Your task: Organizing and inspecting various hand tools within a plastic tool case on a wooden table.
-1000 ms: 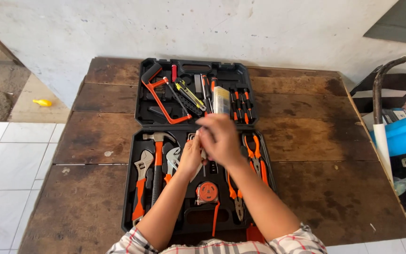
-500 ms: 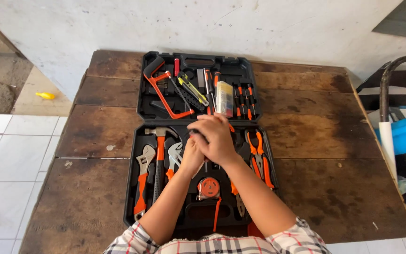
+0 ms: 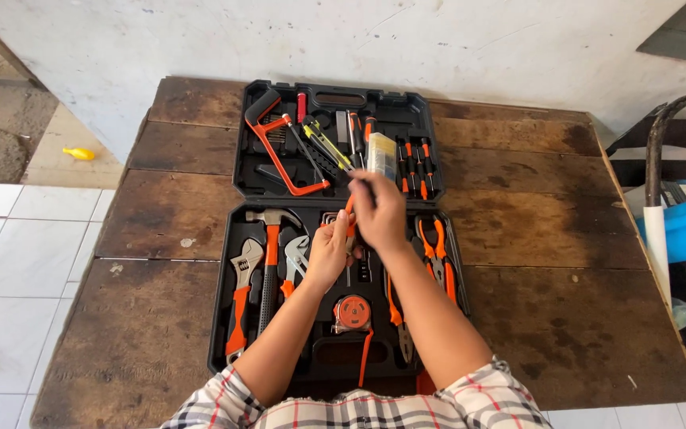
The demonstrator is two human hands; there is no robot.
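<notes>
The right hand [image 3: 380, 213], at the centre of the frame, is closed around a slim orange-handled tool with a dark tip [image 3: 350, 216]; the tool runs from under the fingers down and left, and its exact kind cannot be told. The left hand [image 3: 329, 253] sits just below and left of it, fingers curled and touching the lower end of the same tool; whether it grips it cannot be told. Both hands hover over the lower half of an open black plastic tool case [image 3: 224, 318] lying on a dark, worn wooden table [image 3: 160, 318].

Around the hands, the lower half holds one orange-handled hammer [image 3: 269, 262], one adjustable wrench with an orange grip [image 3: 240, 306], one round orange tape measure [image 3: 352, 311] and two pairs of orange-handled pliers [image 3: 438, 254]. In the upper half, toward the top of the frame, lie one orange-framed hacksaw [image 3: 275, 151], one clear plastic box of small parts [image 3: 381, 155] and a row of small orange-and-black screwdrivers [image 3: 416, 163], too small to count.
</notes>
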